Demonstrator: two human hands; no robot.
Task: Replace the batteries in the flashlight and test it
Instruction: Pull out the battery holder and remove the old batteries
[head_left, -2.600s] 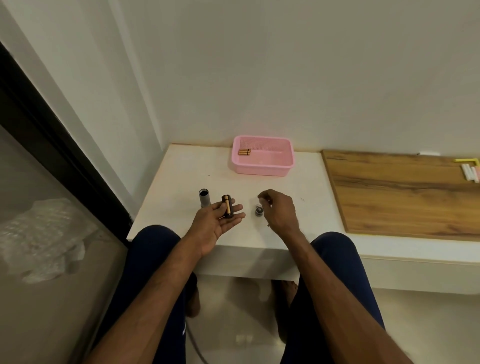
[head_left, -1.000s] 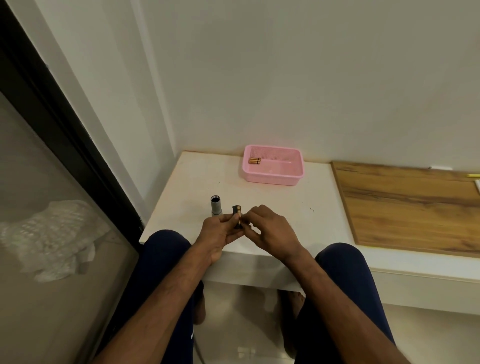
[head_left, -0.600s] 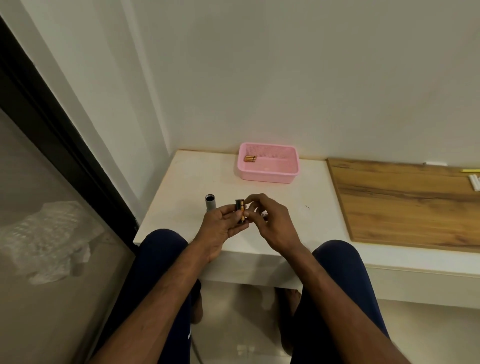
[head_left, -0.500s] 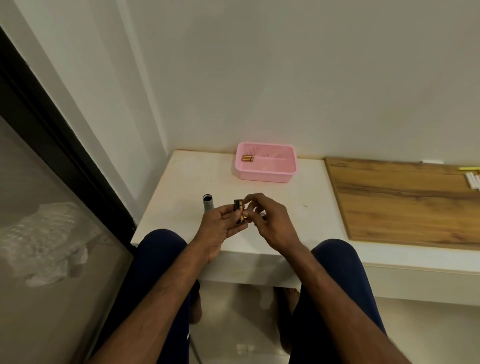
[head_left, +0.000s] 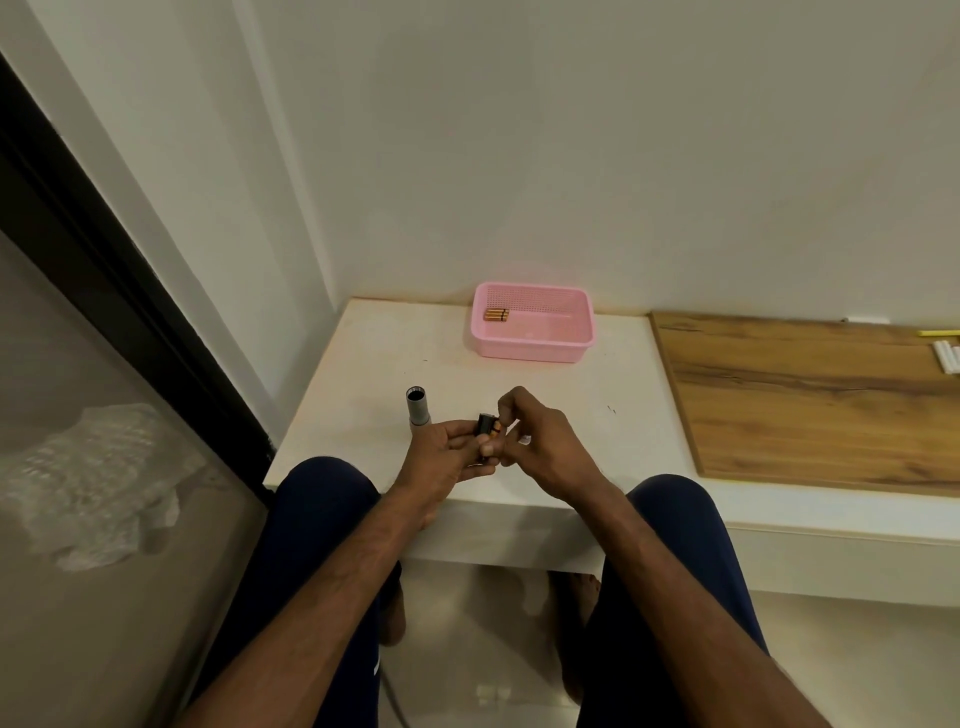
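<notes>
A white table (head_left: 363, 374) sits in the corner of a room with plain white walls. A wooden board (head_left: 810, 395) lies on its right side. A person sits at the table with both knees under its edge.

The flashlight is already taken apart. Its grey tube (head_left: 417, 413) stands on the table with its open end up, just beside the left hand (head_left: 445, 457). That hand is curled around the small black battery holder (head_left: 485, 427) and keeps it above the table edge. The right hand (head_left: 540, 441) pinches its fingertips at the top of the holder, where an orange and black battery (head_left: 496, 429) shows. It looks like the person is working on a battery in the holder, but it is too small to tell if it is going in or coming out.

At the back sits a pink basket (head_left: 532, 349) with a few more batteries (head_left: 496, 314) inside, well apart from the hands.

So the opening part is done. Left to do, most likely: finish the batteries, slide the holder back in the tube, close it up, and switch it on to see if it shines.
</notes>
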